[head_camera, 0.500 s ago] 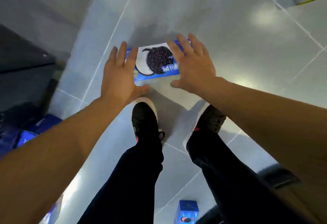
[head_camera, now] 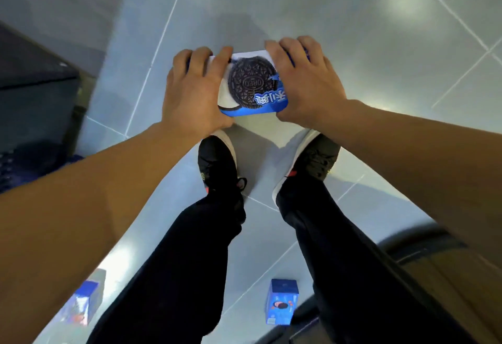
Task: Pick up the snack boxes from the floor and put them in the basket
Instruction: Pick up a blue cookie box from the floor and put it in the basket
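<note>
A blue and white Oreo snack box (head_camera: 251,85) lies just ahead of my feet, above the grey tiled floor. My left hand (head_camera: 194,91) grips its left end, fingers curled over the far edge. My right hand (head_camera: 305,82) grips the right end the same way. Both ends of the box are hidden under my hands. Whether the box still touches the floor I cannot tell. A small blue snack box (head_camera: 282,301) stands upright on the floor behind my right leg. Another blue box (head_camera: 81,301) lies blurred at the lower left.
My two black shoes (head_camera: 217,161) stand right below the held box. A dark cabinet or shelf base (head_camera: 35,93) fills the left side. A dark blue basket-like shape (head_camera: 16,164) shows at the left edge. A dark rounded object (head_camera: 423,243) sits lower right.
Both hands went from hovering flat and open over the box to closing on its two ends. The box now looks nearer and larger.
</note>
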{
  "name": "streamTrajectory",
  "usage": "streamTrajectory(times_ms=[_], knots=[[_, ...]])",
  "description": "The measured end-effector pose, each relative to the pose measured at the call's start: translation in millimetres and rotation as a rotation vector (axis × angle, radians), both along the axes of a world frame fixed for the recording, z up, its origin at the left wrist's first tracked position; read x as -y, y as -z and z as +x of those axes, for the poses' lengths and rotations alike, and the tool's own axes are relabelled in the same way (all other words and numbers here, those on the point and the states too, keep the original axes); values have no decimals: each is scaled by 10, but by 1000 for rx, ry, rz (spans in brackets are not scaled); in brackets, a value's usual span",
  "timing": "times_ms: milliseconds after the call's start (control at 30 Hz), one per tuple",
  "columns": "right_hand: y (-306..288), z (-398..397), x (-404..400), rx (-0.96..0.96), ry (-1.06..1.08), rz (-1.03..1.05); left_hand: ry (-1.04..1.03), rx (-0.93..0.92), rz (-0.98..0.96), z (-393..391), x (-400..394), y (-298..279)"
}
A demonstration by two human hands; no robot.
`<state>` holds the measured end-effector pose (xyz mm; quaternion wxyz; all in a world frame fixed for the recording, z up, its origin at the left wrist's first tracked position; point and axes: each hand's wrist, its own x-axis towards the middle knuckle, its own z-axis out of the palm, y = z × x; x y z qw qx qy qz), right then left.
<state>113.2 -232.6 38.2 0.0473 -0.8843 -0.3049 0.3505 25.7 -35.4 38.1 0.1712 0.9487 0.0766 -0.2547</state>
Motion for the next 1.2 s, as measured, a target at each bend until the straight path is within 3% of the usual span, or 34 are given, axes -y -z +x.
streamTrajectory(times_ms=[267, 433, 600, 767, 967, 1200], knots=[[-2623, 13, 408, -20, 129, -29, 106, 26, -121, 276, 276, -2477], [-4472, -121, 668, 58, 250, 5, 282, 69, -80, 440, 404, -4235], [-5882, -246, 940, 172, 341, 38, 424, 108, -75, 641, 637, -5740], [-6692, -415, 1355, 287, 486, 87, 597, 182, -25, 853, 1025, -6637], [-7238, -645, 2045, 462, 657, 151, 810, 283, -40, 1171, 1778, -7281], [-7541, -989, 3078, 612, 739, 114, 876, 89, -109, 1468, 3027, -7793]])
